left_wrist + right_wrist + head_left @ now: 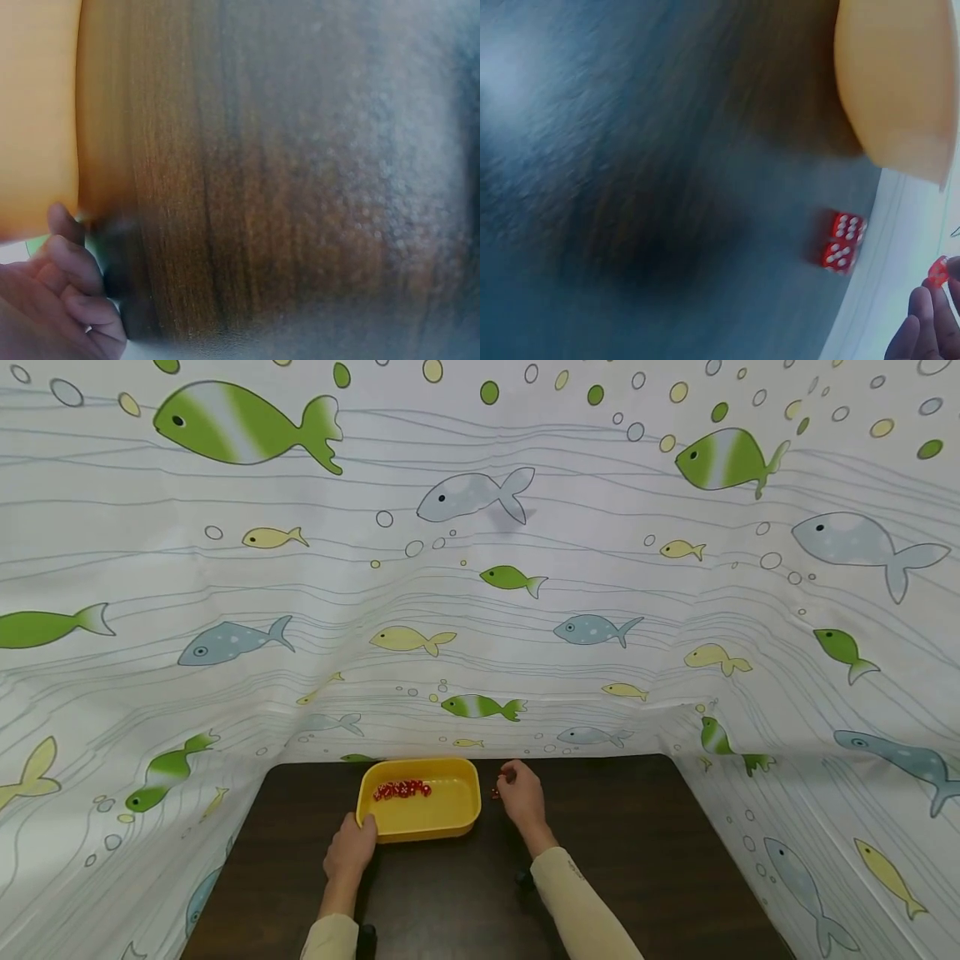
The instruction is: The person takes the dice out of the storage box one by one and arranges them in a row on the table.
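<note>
A yellow plastic tray [431, 828] sits on the table with a cluster of red dice [402, 789] along its back left part. My left hand [351, 847] grips the tray at its front left corner, thumb at the rim. In the left wrist view the fingers [79, 266] lie beside the tray's outer wall [37, 112]. Just right of the tray, my right hand [522, 796] pinches a red die [938, 271] between thumb and fingertips, raised off the table. Two more red dice with white dots [843, 241] lie side by side on the table below that hand.
The dark wood-grain table [637, 860] ends at a back edge close behind the tray. A white fish-print cloth [465, 602] rises behind and along both sides of it.
</note>
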{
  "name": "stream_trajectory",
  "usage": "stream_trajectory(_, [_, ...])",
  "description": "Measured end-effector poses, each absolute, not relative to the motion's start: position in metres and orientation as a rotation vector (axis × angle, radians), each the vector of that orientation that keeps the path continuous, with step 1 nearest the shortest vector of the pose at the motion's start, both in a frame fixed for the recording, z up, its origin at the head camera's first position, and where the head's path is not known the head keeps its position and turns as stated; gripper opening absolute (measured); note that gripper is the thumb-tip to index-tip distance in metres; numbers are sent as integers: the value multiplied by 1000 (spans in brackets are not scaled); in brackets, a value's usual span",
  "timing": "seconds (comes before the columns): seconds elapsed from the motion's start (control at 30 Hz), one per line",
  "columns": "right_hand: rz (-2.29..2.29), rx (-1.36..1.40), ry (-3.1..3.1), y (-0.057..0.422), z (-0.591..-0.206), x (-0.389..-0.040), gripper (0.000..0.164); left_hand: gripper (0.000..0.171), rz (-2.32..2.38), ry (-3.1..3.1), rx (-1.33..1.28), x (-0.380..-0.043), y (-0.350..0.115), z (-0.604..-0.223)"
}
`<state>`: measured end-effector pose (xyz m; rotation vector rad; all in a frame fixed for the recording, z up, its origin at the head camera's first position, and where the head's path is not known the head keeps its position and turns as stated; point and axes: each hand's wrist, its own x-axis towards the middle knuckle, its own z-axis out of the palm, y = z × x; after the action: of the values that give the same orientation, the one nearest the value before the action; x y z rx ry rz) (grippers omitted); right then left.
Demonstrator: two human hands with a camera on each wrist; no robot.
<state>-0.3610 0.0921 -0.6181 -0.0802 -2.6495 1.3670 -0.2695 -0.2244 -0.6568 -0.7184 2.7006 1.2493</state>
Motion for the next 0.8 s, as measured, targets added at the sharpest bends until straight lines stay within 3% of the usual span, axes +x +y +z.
stream_trajectory(0.37, [1316, -97, -2731, 118, -636, -361, 38, 57, 1252, 2682, -729, -269, -223, -654])
stream_trajectory(0.8, [1160, -33, -2891, 114, -635, -366, 37, 60, 1238, 2695, -742, -270, -225, -657])
